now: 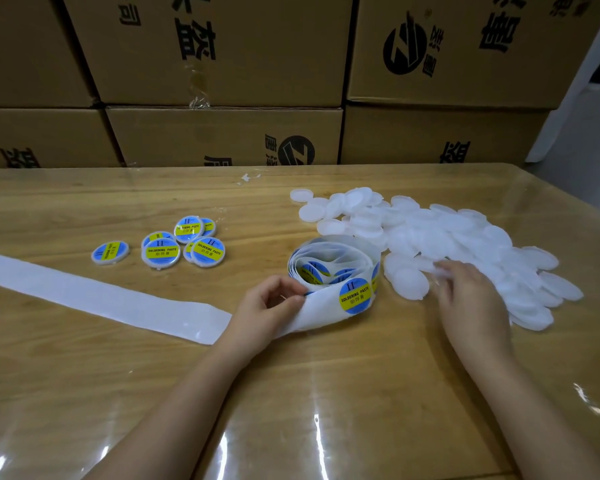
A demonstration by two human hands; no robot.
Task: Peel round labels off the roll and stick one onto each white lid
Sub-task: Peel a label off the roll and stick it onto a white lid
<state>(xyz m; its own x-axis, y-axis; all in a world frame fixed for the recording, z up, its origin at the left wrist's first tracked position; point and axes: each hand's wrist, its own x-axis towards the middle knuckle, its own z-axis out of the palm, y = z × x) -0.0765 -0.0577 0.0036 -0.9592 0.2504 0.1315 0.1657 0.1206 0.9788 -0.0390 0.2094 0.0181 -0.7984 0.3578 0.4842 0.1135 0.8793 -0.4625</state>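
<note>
Your left hand (274,303) pinches the backing strip (101,299), the roll (336,268) just beyond that grip. Your right hand (465,292) touches the blank lids (465,233), its grip unclear. A few labelled lids (167,244) lie beyond-left of the grip — most still wait.

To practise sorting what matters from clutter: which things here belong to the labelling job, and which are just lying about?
Job: label roll, plain white lids, labelled lids, backing strip.
Lying about: cardboard boxes, white scraps near the table edge.
</note>
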